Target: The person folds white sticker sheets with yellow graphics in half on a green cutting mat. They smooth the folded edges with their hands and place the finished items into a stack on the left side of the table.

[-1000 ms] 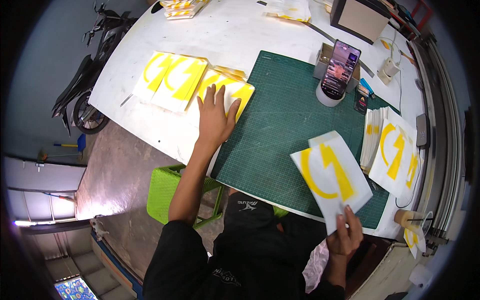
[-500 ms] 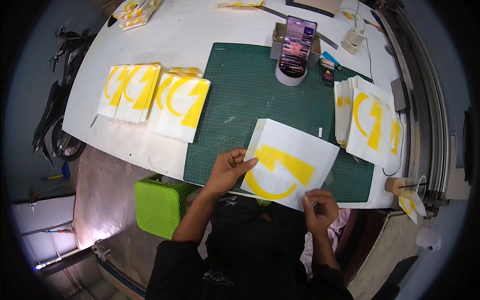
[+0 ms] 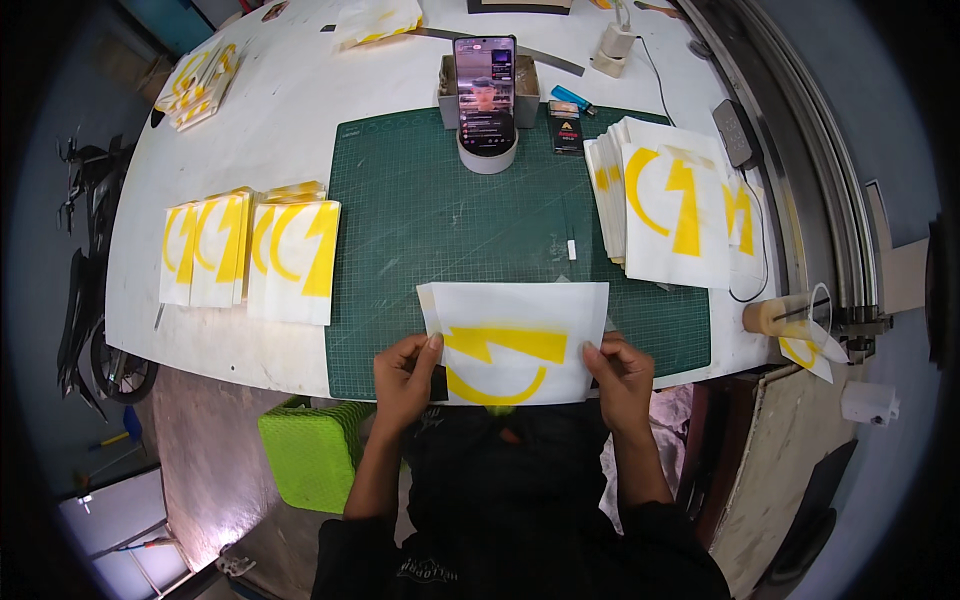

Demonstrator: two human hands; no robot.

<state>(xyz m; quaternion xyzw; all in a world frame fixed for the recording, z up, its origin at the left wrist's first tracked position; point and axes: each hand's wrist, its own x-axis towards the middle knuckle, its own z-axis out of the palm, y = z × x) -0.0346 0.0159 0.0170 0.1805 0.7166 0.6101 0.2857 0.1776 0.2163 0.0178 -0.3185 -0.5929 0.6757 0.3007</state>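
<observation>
Together, the person's left grip (image 3: pixel 405 378) and right grip (image 3: pixel 622 375) are pinching opposite side edges of a white paper sheet (image 3: pixel 520 305) printed in yellow, each closing thumb to fingers on it. The sheet is spanning the near edge of a green cutting mat (image 3: pixel 440 215) on a white tabletop (image 3: pixel 270 90); whether it is touching the mat is not showing. Its print is lying sideways, while those on the left piles (image 3: pixel 300 255) and the fanned right stack (image 3: pixel 675 215) are standing upright. Seemingly, the step in hand is steadying this single sheet; the next move is calling for level, even pinching without buckling the thin paper.
</observation>
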